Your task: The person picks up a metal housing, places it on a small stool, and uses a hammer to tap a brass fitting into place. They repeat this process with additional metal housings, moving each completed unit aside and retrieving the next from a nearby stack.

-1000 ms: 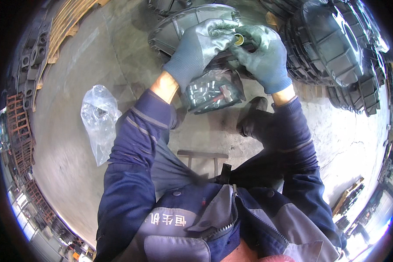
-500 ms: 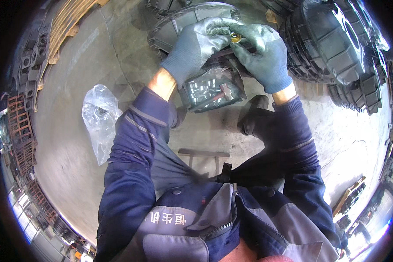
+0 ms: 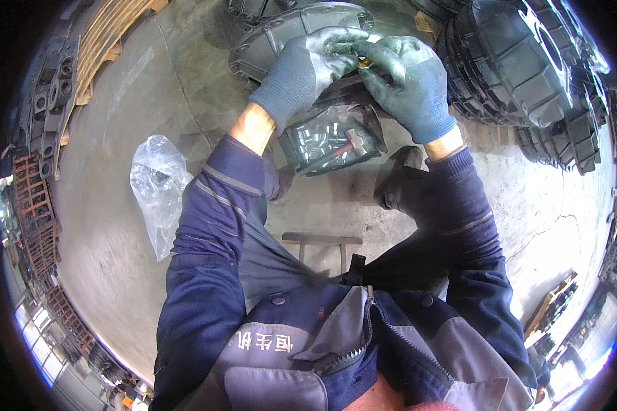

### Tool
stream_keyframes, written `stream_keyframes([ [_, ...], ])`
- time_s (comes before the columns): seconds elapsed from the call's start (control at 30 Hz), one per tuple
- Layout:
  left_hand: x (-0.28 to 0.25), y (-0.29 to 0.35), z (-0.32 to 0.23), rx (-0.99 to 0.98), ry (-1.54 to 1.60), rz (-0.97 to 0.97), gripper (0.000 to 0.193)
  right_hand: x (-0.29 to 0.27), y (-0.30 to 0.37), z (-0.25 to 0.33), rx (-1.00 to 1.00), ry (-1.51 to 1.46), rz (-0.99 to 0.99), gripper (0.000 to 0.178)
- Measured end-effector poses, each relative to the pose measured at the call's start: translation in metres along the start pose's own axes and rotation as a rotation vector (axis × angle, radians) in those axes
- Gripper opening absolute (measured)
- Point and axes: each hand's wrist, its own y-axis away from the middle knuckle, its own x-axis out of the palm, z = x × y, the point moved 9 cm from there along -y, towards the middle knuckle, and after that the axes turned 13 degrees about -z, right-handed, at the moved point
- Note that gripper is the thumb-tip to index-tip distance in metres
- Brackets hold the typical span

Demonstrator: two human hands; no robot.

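Observation:
My right hand [image 3: 413, 82], in a grey-blue coated glove, pinches a small brass-coloured ring [image 3: 365, 62] between thumb and fingers. Much of the ring is hidden by the glove. From the other side my left hand [image 3: 317, 60], gloved alike, meets it with curled fingers; what lies inside them is hidden. Both hands are above the near edge of a large round dark metal housing [image 3: 260, 51]. Below them on the floor is an open dark plastic bag [image 3: 375, 131] with several shiny metal sleeves [image 3: 317, 139]. A hammer [image 3: 355, 142] lies across these.
Stacked dark ribbed housings [image 3: 507, 65] stand close at the right. A crumpled clear plastic bag [image 3: 159, 192] lies on the floor at the left. A small metal stand [image 3: 322, 240] is between my legs. A wooden pallet [image 3: 110, 41] sits at the far left.
My right fingers have moved slightly left and closed in against my left fingers. The brass-coloured ring shifted a little left and is now more covered.

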Motion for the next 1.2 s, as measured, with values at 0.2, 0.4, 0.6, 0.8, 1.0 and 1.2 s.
stream_keyframes([
  [0.2, 0.006, 0.001, 0.007, -0.001, -0.023, 0.016, 0.037, -0.001, 0.001, -0.001, -0.003, -0.007, -0.022, 0.03],
  [0.4, 0.002, -0.044, 0.04, 0.092, -0.193, 0.007, 0.036, -0.002, 0.036, -0.045, 0.142, 0.009, -0.002, 0.028],
  [0.6, -0.05, -0.118, 0.083, 0.291, -1.028, -0.171, 0.046, 0.014, 0.149, -0.149, 0.592, 0.096, 0.189, 0.03],
  [0.8, -0.052, -0.136, 0.128, 0.17, -0.942, -0.041, 0.044, 0.062, 0.261, -0.223, 0.891, 0.077, 0.293, 0.026],
  [1.0, -0.047, -0.131, 0.12, 0.184, -0.835, 0.03, 0.042, 0.127, 0.33, -0.267, 0.882, 0.164, 0.426, 0.037],
  [1.2, -0.034, -0.102, 0.106, 0.064, -0.83, -0.021, 0.047, 0.172, 0.374, -0.284, 0.868, 0.265, 0.583, 0.035],
])
